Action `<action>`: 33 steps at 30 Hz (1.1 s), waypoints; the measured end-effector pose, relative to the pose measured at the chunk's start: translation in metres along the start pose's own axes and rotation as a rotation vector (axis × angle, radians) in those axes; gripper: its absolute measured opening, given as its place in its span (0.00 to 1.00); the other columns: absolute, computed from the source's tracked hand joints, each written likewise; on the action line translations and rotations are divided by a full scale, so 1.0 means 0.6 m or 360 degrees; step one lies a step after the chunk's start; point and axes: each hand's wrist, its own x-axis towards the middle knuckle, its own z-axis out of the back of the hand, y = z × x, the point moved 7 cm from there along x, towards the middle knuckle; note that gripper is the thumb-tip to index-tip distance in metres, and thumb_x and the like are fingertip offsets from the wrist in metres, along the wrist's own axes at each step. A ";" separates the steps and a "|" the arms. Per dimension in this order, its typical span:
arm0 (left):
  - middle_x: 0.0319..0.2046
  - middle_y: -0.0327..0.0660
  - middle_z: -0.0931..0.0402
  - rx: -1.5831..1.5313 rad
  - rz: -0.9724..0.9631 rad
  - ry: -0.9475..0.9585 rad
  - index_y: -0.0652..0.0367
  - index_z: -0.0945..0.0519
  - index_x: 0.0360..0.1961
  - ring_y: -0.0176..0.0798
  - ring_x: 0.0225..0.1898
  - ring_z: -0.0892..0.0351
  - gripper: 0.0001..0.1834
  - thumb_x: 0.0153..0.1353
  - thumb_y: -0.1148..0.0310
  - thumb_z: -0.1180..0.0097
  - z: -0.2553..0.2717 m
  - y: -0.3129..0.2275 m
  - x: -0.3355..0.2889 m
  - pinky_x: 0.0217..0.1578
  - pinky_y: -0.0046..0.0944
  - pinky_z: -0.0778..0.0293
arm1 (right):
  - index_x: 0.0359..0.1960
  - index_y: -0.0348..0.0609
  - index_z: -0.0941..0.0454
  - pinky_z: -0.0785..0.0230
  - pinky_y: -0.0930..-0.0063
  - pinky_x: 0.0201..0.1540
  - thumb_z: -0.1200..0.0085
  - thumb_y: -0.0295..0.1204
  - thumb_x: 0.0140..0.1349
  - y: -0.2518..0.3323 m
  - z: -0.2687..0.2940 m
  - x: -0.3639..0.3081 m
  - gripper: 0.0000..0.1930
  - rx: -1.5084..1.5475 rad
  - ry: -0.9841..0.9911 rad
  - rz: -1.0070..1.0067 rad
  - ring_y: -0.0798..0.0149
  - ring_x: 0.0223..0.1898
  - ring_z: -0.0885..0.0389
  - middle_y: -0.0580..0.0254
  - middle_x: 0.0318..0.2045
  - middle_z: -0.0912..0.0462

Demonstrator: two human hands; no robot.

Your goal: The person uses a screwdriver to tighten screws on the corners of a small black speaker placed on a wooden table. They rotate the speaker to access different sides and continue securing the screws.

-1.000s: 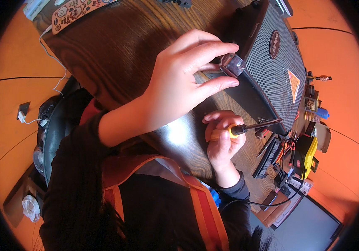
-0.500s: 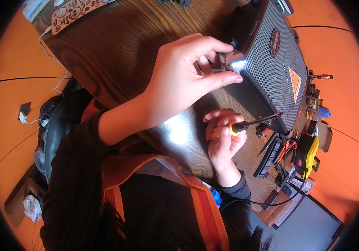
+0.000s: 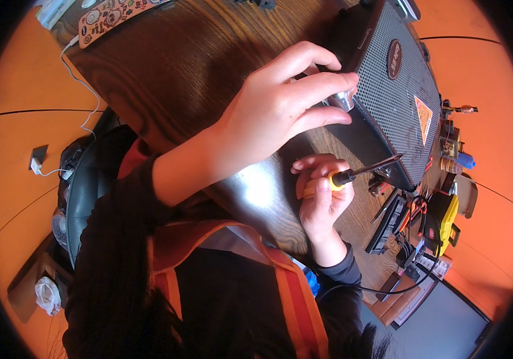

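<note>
A black speaker box (image 3: pixel 388 146) with a perforated metal grille (image 3: pixel 382 90) lies at the upper right. It bears a dark oval badge and a triangular orange-and-white sticker. At its near left corner is a shiny metal corner piece (image 3: pixel 343 100). My left hand (image 3: pixel 286 96) has its thumb and fingers closed around that piece, hiding part of it. Lower down, my right hand (image 3: pixel 322 200) grips a screwdriver by its yellow handle (image 3: pixel 334 180). The dark shaft (image 3: pixel 376 166) points right, its tip in front of the speaker's lower corner.
Beyond the speaker's lower end lie a black flat case (image 3: pixel 386 224), cables and a yellow-and-black tool (image 3: pixel 445 224). A sticker-covered panel (image 3: pixel 110 21) with a white cable sits at the upper left of the wooden table (image 3: pixel 167 72). A dark chair (image 3: pixel 92 185) stands left.
My left hand has shifted its fingers on the metal corner piece, the index finger now reaching further across it. The right hand and screwdriver have barely moved.
</note>
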 end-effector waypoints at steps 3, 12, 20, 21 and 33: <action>0.37 0.41 0.28 0.0047 0.0017 0.0045 0.58 0.21 0.43 0.37 0.32 0.23 0.21 0.44 0.76 0.35 0.005 -0.001 -0.004 0.32 0.32 0.26 | 0.33 0.37 0.34 0.30 0.68 0.41 0.51 0.29 0.62 0.002 0.000 0.001 0.08 -0.0002 0.0002 0.0008 0.62 0.34 0.24 0.51 0.32 0.25; 0.37 0.41 0.28 0.0106 0.0046 0.0030 0.58 0.23 0.46 0.37 0.32 0.24 0.21 0.48 0.78 0.39 0.002 0.008 0.001 0.32 0.32 0.26 | 0.32 0.37 0.35 0.38 0.84 0.17 0.52 0.37 0.64 0.003 -0.003 0.001 0.14 -0.0224 0.0046 0.0075 0.68 0.19 0.29 0.45 0.31 0.25; 0.38 0.41 0.28 0.0034 0.0049 0.0045 0.57 0.23 0.48 0.37 0.33 0.23 0.21 0.49 0.78 0.40 -0.004 0.017 0.004 0.33 0.31 0.26 | 0.32 0.36 0.30 0.29 0.71 0.34 0.46 0.24 0.56 0.116 -0.006 0.025 0.06 -0.0969 0.0053 0.0507 0.63 0.32 0.22 0.49 0.32 0.21; 0.39 0.41 0.28 -0.0025 0.0081 0.0049 0.56 0.23 0.49 0.37 0.34 0.23 0.22 0.49 0.78 0.40 -0.006 0.020 0.003 0.34 0.32 0.26 | 0.31 0.37 0.28 0.29 0.71 0.36 0.43 0.23 0.53 0.131 -0.003 0.032 0.06 -0.1116 -0.0035 0.0408 0.62 0.33 0.21 0.50 0.34 0.21; 0.41 0.44 0.25 -0.0220 0.0336 0.0022 0.58 0.22 0.48 0.41 0.42 0.23 0.24 0.46 0.82 0.41 -0.001 0.029 -0.001 0.45 0.36 0.27 | 0.34 0.42 0.19 0.33 0.72 0.43 0.36 0.21 0.43 0.146 -0.051 0.138 0.13 -0.1958 -0.0060 0.0657 0.61 0.40 0.21 0.59 0.35 0.18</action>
